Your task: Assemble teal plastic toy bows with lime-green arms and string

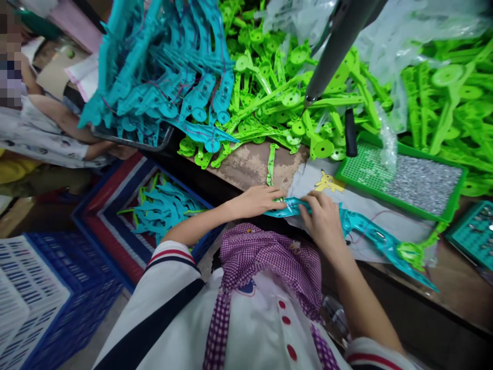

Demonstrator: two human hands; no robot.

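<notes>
A long turquoise plastic part point(370, 236) with thin dark red wires lies across the front of the workbench. My left hand point(256, 202) is closed around its left end, where a bit of green plastic shows by the fingertips. Further right, my right hand point(322, 218) grips the same part with bent fingers, and its fingertips are partly hidden. At the part's right end sits a round lime green plastic piece point(410, 253) with an arm reaching up. One narrow green piece point(271, 163) lies just beyond my left hand.
A pen-shaped power screwdriver point(327, 56) hangs over a heap of green parts point(262, 103). Turquoise parts point(173, 72) are stacked at back left. A green tray point(423, 205) holds small screws. Lower left are a striped-lined bin point(111, 226), blue and white crates point(50, 288), and another person's arm point(65, 115).
</notes>
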